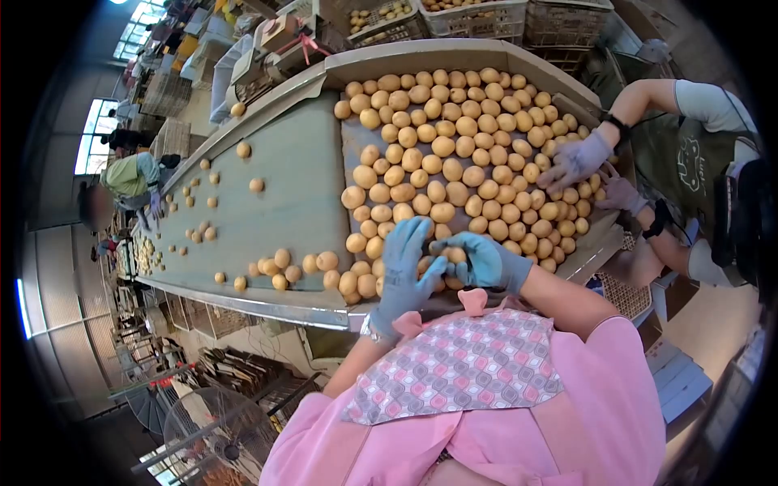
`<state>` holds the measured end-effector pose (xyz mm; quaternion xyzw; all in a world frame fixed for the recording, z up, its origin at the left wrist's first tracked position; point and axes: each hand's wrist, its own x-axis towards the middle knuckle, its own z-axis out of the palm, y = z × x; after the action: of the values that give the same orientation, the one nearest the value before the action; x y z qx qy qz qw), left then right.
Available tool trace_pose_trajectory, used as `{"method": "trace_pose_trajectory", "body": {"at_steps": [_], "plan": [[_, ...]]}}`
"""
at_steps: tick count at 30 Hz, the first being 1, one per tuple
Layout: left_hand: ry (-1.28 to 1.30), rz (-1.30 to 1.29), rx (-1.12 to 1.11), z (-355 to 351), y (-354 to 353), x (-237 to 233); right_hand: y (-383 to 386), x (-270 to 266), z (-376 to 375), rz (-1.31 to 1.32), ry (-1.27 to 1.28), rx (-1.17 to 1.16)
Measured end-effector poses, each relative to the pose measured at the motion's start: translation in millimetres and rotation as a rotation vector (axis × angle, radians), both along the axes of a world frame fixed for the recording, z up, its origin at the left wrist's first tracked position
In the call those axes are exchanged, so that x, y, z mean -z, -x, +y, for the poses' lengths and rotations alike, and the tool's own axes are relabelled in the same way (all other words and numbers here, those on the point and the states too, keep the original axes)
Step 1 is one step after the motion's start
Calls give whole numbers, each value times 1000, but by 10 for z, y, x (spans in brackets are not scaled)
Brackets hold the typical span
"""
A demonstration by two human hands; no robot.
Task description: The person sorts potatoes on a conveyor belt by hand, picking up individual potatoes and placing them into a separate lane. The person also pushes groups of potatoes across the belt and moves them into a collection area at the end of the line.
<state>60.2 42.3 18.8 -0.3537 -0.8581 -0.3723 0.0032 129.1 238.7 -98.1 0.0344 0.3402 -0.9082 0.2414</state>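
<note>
My left hand (404, 266), in a blue-grey glove, is over the near edge of the sorting table with its fingers stretched out and its thumb apart. Beside it, my right hand (488, 261), in a lighter blue glove, curls around a round yellow-brown fruit (455, 255). Many similar round fruits (466, 125) lie spread over the metal table (350, 134) ahead of both hands. A few more are partly hidden between and beneath my gloves. Their exact kind is not plain from here.
A green conveyor belt (292, 194) carrying scattered fruits joins the table on the left. At right, a co-worker's gloved hand (579, 158) and other gloved hand (622, 194) reach into the fruits. Crates (478, 23) stand behind; a fan (223, 437) is at lower left.
</note>
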Motion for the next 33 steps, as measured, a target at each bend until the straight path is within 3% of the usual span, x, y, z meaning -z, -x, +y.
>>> {"method": "trace_pose_trajectory", "body": {"at_steps": [3,6,8,10,11,13,14,15,17,20,23,24,28,30,33], "plan": [[65,109,-118,-179,86,-14,271,180,366,-102,185,-101],[49,54,-186,-328,161,90,1350,-389,1045,-10,352,596],[28,71,-200,-306,86,124,1710,-1057,1255,-14,50,873],[28,134,-178,-289,180,156,1991,-678,964,203,-397,717],[57,137,-177,-296,128,154,1944,-497,700,453,-1085,663],[25,111,-222,-281,102,153,1543,-379,230,651,-1889,15],[21,30,-251,-292,82,136,1387,-140,-49,722,-2084,178],[17,-43,-282,-305,75,112,1459,70,-309,588,-2146,77],[53,61,-241,-301,175,104,1462,-205,-400,437,-2249,-78],[81,232,-114,-182,535,69,1484,32,-234,551,-2063,177],[274,410,-11,45,1127,98,1000,-239,-64,712,-1518,743],[354,439,11,104,1332,142,795,-352,-36,586,-1273,682],[830,448,67,272,1675,461,5,-144,175,-143,-442,-163],[984,497,92,452,1726,561,-48,-220,487,-147,-291,-104],[1126,535,168,636,1682,531,379,-720,1143,125,-140,486]]}}
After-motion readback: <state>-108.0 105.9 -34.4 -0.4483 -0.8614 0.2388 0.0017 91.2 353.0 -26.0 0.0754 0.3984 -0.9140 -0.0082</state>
